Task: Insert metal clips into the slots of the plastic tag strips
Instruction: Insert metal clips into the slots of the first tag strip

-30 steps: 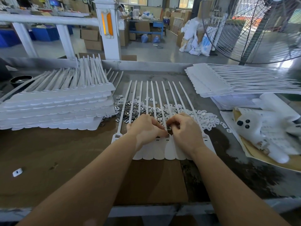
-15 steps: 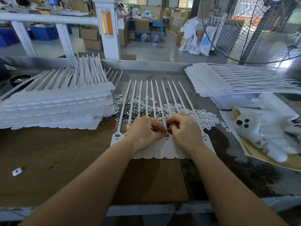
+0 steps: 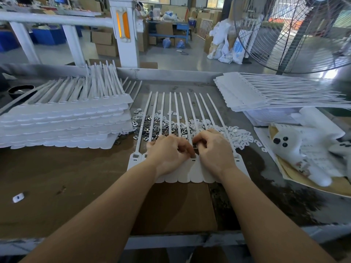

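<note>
Factory bench: both hands, left (image 3: pixel 167 154) and right (image 3: pixel 214 149), fingers curled, pinch at the tag strip (image 3: pixel 196 172) before the clip pile (image 3: pixel 171 126); a tilted clip could jam.

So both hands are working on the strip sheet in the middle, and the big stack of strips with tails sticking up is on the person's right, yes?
Not quite. In the head view that stack of strip sheets is on the person's left. Both the left hand and the right hand do work at the middle strip sheet.

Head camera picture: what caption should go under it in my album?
Two hands, left and right, work a metal clip into a white tag strip beside a clip pile.
</note>
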Tool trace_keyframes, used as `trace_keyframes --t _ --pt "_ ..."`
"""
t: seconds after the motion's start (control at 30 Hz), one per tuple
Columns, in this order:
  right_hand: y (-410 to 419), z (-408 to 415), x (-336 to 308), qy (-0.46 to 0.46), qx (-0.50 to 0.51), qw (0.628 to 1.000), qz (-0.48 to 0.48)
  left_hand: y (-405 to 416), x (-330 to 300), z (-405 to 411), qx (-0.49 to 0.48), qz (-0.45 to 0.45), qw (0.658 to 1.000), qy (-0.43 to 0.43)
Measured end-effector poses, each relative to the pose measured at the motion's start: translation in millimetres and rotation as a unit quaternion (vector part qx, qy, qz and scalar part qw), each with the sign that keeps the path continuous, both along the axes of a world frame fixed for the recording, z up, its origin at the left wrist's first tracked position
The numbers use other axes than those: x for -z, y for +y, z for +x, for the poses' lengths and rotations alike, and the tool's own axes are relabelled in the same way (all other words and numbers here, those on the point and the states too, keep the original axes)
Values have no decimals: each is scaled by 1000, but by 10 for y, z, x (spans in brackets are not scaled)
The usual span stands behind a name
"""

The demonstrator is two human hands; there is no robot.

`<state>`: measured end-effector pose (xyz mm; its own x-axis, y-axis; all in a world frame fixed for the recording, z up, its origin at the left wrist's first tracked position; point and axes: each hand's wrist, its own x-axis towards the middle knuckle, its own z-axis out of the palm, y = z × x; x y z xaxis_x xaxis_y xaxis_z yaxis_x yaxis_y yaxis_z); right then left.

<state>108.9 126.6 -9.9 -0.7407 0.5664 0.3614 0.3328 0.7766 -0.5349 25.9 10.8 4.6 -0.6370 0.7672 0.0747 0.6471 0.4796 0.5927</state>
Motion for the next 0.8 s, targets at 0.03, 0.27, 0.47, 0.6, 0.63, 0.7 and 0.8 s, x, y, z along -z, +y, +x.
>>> trace_keyframes --t 0.03,0.27,0.47,0.6,0.63,0.7,0.8 --pt "2 0 1 1 0 1000 0 0 -4 1 2 1 1000 -1" --pt "3 3 1 1 -3 1000 -2 5 -60 -80 -19 82 986 -141" --pt "8 8 9 0 -2 1000 -4 82 -39 -327 -113 63 992 -5" --pt "6 6 7 0 -3 1000 -6 142 -41 -351 -101 2 994 36" --pt "7 6 7 -1 -3 1000 -5 153 -42 -350 -100 -7 994 42" --pt "8 6 7 -2 -4 1000 -4 165 -51 -344 -104 -23 993 48" --pt "10 3 5 0 -7 1000 -2 182 -67 -338 -114 -28 991 60"
